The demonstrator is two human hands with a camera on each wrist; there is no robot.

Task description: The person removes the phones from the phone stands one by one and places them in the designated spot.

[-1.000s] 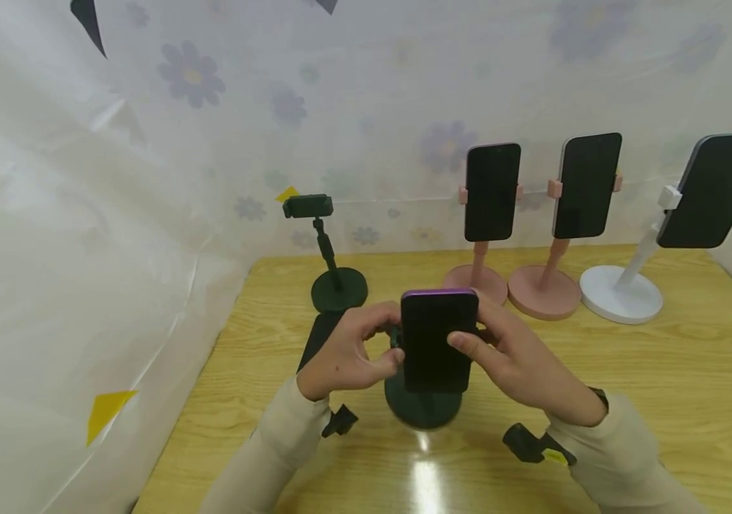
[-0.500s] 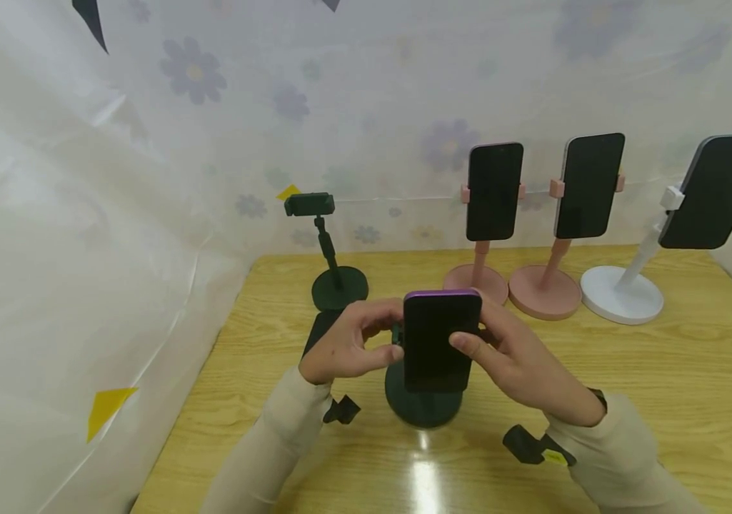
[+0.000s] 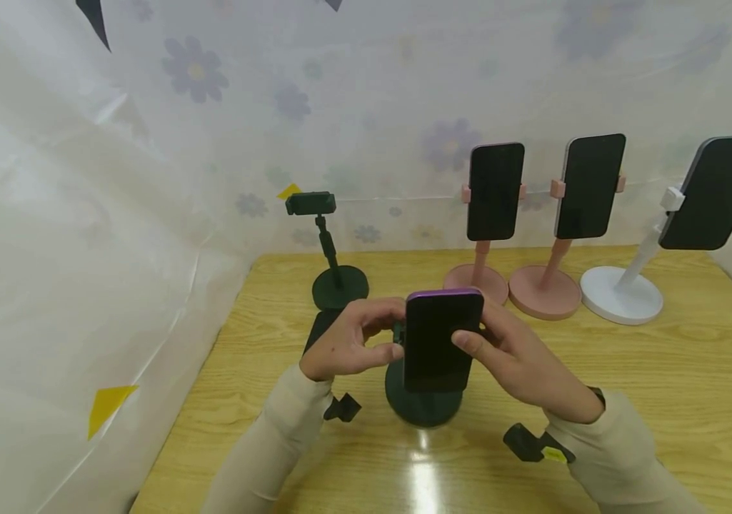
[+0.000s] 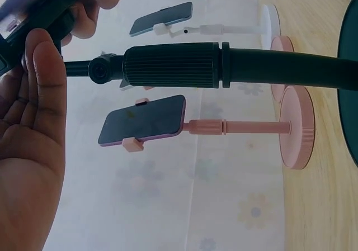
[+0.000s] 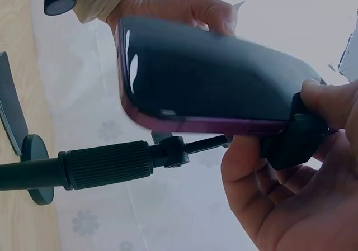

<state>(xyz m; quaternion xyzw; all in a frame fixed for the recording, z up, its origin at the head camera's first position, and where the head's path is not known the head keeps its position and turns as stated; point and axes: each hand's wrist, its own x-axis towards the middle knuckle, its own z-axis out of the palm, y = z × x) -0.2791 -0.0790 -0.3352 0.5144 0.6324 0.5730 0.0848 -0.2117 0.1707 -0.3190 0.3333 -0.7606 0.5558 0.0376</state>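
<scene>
A purple-edged phone (image 3: pixel 435 350) sits upright, dark screen facing me, at the clamp of a dark green phone stand. My right hand (image 3: pixel 523 364) grips the phone and clamp along the right side, thumb on the screen and fingers behind. In the right wrist view, the black clamp end (image 5: pixel 293 142) laps over the phone's edge between thumb and fingers. My left hand (image 3: pixel 356 343) curves round the clamp's left end (image 3: pixel 398 333), thumb tip at the phone's edge. The stand's ribbed stem (image 4: pixel 173 65) rises from its round base (image 3: pixel 423 408); the clamp's middle is hidden behind the phone.
A second dark green stand (image 3: pixel 338 287) with a bare clamp is at the back left. A dark phone (image 3: pixel 322 327) lies before it, partly under my left hand. Along the back right, two pink stands (image 3: pixel 473 278) and a white stand (image 3: pixel 621 294) hold phones upright.
My left thumb and fingers have spread slightly apart beside the clamp. Phone and right hand sit almost as before, shifted slightly right in the head view.
</scene>
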